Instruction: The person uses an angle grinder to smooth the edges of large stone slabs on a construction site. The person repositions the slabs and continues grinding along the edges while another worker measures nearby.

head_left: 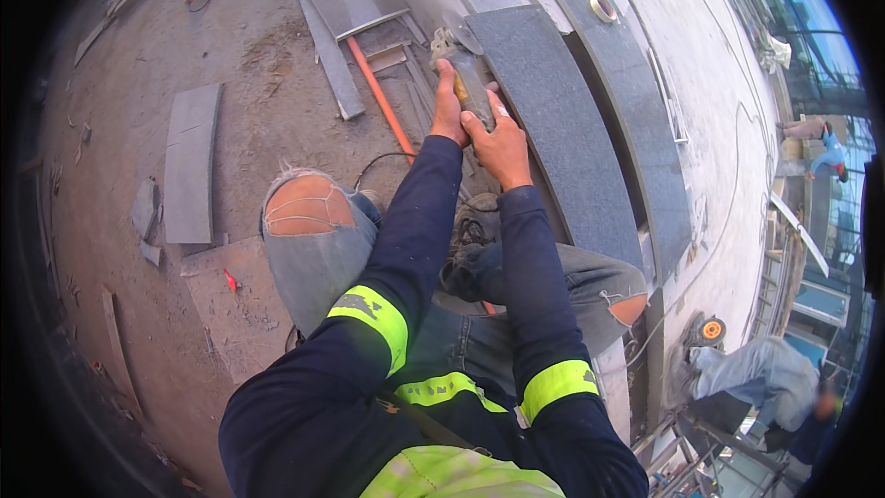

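Note:
Both arms reach forward to a dusty angle grinder [474, 90]. My left hand [448, 109] is closed around its body, the thumb lying along the side. Behind it, my right hand [502, 145] grips the rear end; one finger carries a white wrap. The grinder's disc [463, 34] stands at the far left corner of a dark grey stone slab [564, 129]; whether it touches the stone I cannot tell. Haze like dust hangs beyond the disc. The slab lies on my right, close to my bent right knee.
A second long slab [636, 143] lies right of the first, bearing a tape roll [603, 8]. An orange hose [380, 101] crosses the dusty ground. Grey offcuts [193, 164] lie at left. Two people [774, 383] [827, 149] are at far right, near an orange-hubbed wheel [712, 330].

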{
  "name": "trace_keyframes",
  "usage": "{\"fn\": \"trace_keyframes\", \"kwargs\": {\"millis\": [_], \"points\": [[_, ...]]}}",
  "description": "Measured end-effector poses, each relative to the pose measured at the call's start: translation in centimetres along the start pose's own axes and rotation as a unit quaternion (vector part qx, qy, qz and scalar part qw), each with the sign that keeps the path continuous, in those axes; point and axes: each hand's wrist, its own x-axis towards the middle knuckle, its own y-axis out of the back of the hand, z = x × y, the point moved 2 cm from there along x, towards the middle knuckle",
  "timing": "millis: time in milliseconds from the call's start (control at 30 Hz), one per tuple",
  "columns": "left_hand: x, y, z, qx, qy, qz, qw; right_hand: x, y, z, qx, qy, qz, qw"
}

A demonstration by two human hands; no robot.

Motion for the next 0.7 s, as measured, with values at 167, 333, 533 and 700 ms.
{"fn": "trace_keyframes", "kwargs": {"millis": [167,333,533,700], "points": [[0.9,0.6,0.4,0.015,-0.001,0.023,1.0,0.7,-0.3,0.1,0.008,0.003,0.0,1.0],[0.9,0.1,0.7,0.021,-0.009,0.025,0.999,1.2,-0.4,0.1,0.016,0.02,0.007,1.0],[0.5,-1.0,1.0,-0.005,-0.012,0.025,1.0,1.4,-0.4,-0.1,0.018,-0.011,-0.007,1.0],[-0.5,-0.9,1.0,0.019,0.0,0.026,0.999,0.6,0.0,-0.1,0.016,-0.005,-0.006,1.0]]}}
